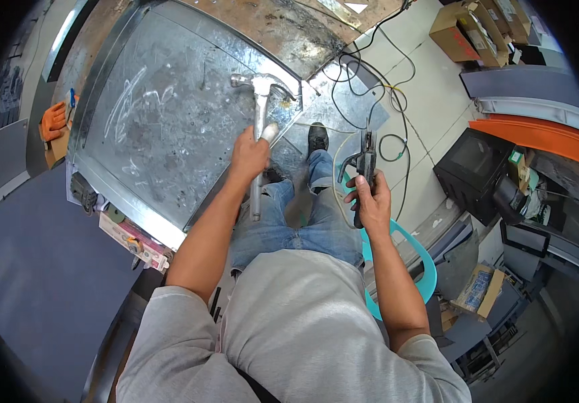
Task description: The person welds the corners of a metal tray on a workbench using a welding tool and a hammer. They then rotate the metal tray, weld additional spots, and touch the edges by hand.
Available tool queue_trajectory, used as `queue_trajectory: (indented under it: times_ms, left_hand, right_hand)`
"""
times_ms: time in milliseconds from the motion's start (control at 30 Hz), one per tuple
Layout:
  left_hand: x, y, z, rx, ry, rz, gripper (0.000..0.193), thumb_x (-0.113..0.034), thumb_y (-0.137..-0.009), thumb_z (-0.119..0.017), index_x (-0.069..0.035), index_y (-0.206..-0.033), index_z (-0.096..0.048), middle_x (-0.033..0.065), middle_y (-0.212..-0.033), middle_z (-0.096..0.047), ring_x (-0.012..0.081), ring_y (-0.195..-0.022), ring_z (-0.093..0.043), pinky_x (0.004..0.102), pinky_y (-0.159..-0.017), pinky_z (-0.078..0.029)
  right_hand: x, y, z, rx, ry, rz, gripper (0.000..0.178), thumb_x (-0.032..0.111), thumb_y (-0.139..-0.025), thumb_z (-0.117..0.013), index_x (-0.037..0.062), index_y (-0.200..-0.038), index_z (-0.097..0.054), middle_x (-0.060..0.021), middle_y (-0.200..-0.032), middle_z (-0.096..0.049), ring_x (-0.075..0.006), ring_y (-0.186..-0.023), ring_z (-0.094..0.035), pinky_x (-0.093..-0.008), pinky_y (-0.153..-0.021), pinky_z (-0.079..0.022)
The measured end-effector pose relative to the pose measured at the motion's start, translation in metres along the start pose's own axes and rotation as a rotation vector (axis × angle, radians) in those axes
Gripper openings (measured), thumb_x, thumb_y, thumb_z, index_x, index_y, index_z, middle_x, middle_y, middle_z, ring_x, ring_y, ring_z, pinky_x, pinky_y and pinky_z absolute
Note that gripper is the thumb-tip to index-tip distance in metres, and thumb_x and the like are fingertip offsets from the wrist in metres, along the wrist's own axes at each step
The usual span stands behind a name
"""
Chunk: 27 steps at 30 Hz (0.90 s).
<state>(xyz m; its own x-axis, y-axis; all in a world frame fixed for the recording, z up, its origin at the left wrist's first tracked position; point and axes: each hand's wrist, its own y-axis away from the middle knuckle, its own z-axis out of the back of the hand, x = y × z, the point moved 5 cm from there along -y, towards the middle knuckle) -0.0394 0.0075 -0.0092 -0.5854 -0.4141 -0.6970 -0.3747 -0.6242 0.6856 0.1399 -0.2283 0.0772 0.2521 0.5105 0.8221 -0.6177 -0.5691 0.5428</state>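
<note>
My left hand (pixel 249 156) is closed round the handle of a metal claw hammer (pixel 261 111), its head pointing away from me over the edge of a grey metal panel (pixel 175 114). A pale covering wraps the tip of my left thumb. In my right hand (pixel 375 207) is a black welding electrode holder (pixel 368 161), gripped at its handle with a curved lever on its left side. It is held upright, off to the right of my knees, apart from the hammer. A thin pale cable runs down beside it.
Black cables (pixel 370 74) lie tangled on the tiled floor ahead. A turquoise stool (pixel 427 269) is under me. Cardboard boxes (pixel 454 33), a black cabinet (pixel 471 168) and an orange panel (pixel 538 139) stand at right. An orange glove (pixel 53 122) lies beyond the panel's left edge.
</note>
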Motion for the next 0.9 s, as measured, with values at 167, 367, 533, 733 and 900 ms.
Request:
queue_trajectory:
  times_ms: [167, 367, 533, 733, 900]
  left_hand:
    - [0.008, 0.005, -0.031, -0.148, -0.089, 0.002, 0.042, -0.035, -0.095, -0.058, 0.006, -0.097, -0.057, 0.0329, -0.095, -0.067, 0.0542, -0.095, -0.062, 0.057, -0.082, -0.048]
    - [-0.007, 0.023, -0.05, -0.132, 0.12, 0.025, 0.023, -0.019, -0.094, -0.054, 0.003, -0.1, -0.054, 0.0184, -0.074, -0.062, 0.0287, -0.056, -0.063, 0.0412, -0.052, -0.048]
    - [-0.019, 0.03, -0.047, -0.102, 0.123, 0.003, 0.015, -0.015, -0.096, -0.05, 0.0, -0.096, -0.051, 0.0088, -0.068, -0.057, 0.017, -0.049, -0.056, 0.0335, -0.044, -0.043]
    - [-0.019, 0.031, -0.049, -0.085, 0.107, -0.102, 0.013, -0.012, -0.098, -0.043, -0.002, -0.103, -0.05, 0.0069, -0.071, -0.056, 0.0157, -0.049, -0.055, 0.0323, -0.045, -0.044]
    - [0.005, 0.023, -0.052, -0.137, 0.054, -0.214, 0.012, -0.014, -0.1, -0.045, -0.004, -0.105, -0.051, 0.0055, -0.071, -0.055, 0.0148, -0.05, -0.054, 0.0321, -0.045, -0.044]
  right_hand:
    - [-0.004, 0.0, -0.008, 0.009, 0.014, -0.014, 0.032, 0.033, -0.104, -0.059, 0.0022, -0.113, -0.055, -0.0088, -0.092, -0.068, -0.0121, -0.066, -0.066, -0.0233, -0.053, -0.046]
    - [0.004, 0.001, -0.018, 0.005, 0.015, -0.038, 0.032, 0.033, -0.104, -0.059, 0.0022, -0.114, -0.055, -0.0086, -0.092, -0.068, -0.0118, -0.066, -0.065, -0.0234, -0.054, -0.046]
    - [0.004, -0.002, -0.022, 0.009, -0.001, -0.045, 0.031, 0.032, -0.104, -0.06, 0.002, -0.112, -0.055, -0.0085, -0.092, -0.068, -0.0119, -0.066, -0.066, -0.0237, -0.054, -0.047]
    - [-0.002, -0.005, -0.032, 0.021, 0.027, -0.032, 0.031, 0.031, -0.104, -0.06, 0.0017, -0.111, -0.055, -0.0084, -0.092, -0.069, -0.0121, -0.067, -0.066, -0.024, -0.053, -0.047]
    - [-0.002, -0.006, -0.038, 0.036, 0.054, -0.027, 0.032, 0.032, -0.103, -0.061, 0.0019, -0.11, -0.055, -0.0081, -0.091, -0.069, -0.012, -0.067, -0.066, -0.024, -0.054, -0.047]
